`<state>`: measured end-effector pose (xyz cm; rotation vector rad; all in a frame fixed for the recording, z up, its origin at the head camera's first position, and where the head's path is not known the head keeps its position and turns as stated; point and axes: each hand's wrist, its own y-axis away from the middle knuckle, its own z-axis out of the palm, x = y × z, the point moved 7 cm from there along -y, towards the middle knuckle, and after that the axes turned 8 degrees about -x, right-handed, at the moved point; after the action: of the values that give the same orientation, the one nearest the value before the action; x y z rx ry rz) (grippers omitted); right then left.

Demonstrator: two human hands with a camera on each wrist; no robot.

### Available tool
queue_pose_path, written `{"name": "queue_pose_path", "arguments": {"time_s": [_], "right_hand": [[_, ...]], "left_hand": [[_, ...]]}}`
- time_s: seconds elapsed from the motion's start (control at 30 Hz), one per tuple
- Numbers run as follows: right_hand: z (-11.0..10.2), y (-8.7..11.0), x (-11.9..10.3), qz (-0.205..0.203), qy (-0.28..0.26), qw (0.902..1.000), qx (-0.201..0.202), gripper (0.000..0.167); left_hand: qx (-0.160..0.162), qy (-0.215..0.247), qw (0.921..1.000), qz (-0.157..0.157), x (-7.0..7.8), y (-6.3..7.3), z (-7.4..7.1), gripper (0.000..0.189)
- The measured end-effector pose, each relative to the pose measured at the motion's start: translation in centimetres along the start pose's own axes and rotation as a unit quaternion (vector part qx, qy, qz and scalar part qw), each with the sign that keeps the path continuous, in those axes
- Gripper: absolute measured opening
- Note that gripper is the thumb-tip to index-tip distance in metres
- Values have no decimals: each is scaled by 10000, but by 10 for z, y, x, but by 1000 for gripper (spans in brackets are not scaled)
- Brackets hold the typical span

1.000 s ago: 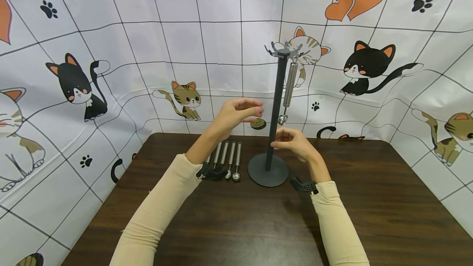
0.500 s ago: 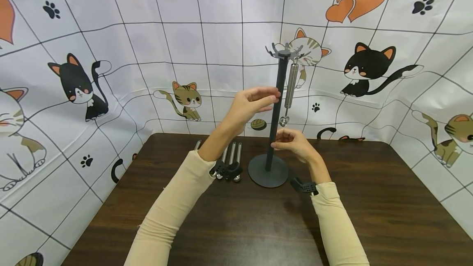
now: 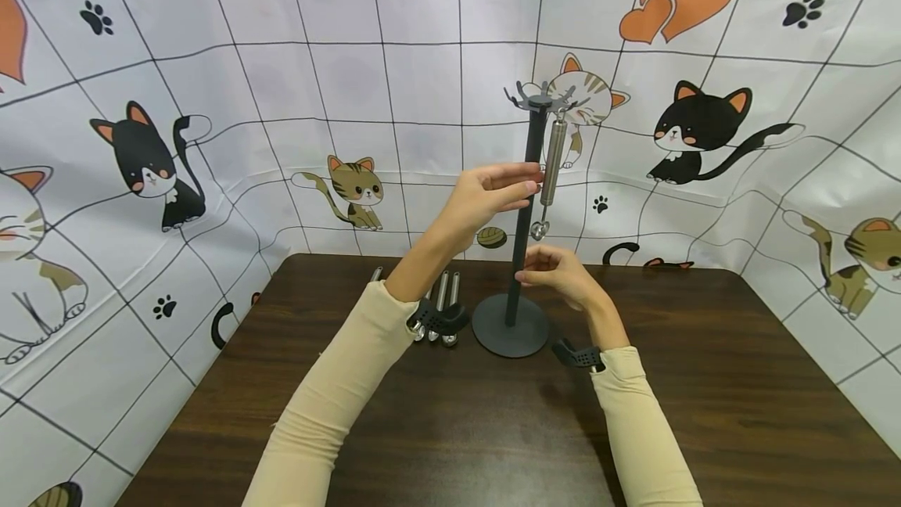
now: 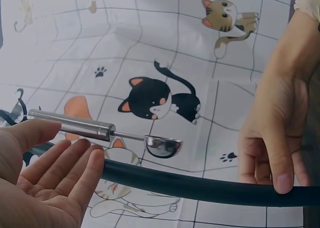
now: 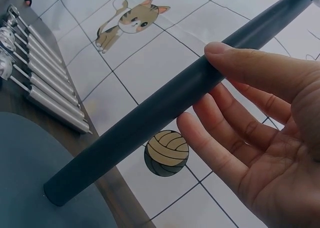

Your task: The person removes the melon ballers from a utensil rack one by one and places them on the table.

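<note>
A grey stand with a round base (image 3: 510, 339), a dark pole (image 3: 532, 155) and a ring of hooks (image 3: 539, 102) stands upright on the table. From a right-hand hook hangs a steel melon baller (image 3: 553, 163), its bowl (image 4: 163, 146) lowest. My left hand (image 3: 486, 198) reaches across the pole, thumb and fingers extended, fingertips close beside the baller's handle (image 4: 75, 124); contact is unclear. Lower down, my right hand (image 3: 558, 274) holds the pole, its thumb (image 5: 220, 50) on one side and curled fingers (image 5: 215, 143) on the other.
Several similar steel utensils (image 5: 52, 82) lie side by side on the dark wooden table (image 3: 450, 429), left of the base; my left forearm partly covers them in the head view. A white sheet (image 3: 422, 84) printed with cats hangs behind the table.
My left hand has moved right, from left of the pole to across it beside the melon baller's handle. The right hand keeps its hold on the pole.
</note>
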<state>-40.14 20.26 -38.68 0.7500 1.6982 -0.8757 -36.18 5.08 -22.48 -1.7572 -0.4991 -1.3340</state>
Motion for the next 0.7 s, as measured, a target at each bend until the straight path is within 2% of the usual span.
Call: {"name": "queue_pose_path", "arguments": {"time_s": [0.23,0.4,0.7], "right_hand": [[0,-1,1,-7,-27,10000,2,22],[-1,0,1,41,16,10000,-8,22],[-1,0,1,146,76,9999,20,24]], "left_hand": [[-93,-160,9995,-247,-1,-4,1,39],[-149,-263,9993,-218,0,-6,1,37],[-142,-110,9996,-210,-2,-10,1,36]]}}
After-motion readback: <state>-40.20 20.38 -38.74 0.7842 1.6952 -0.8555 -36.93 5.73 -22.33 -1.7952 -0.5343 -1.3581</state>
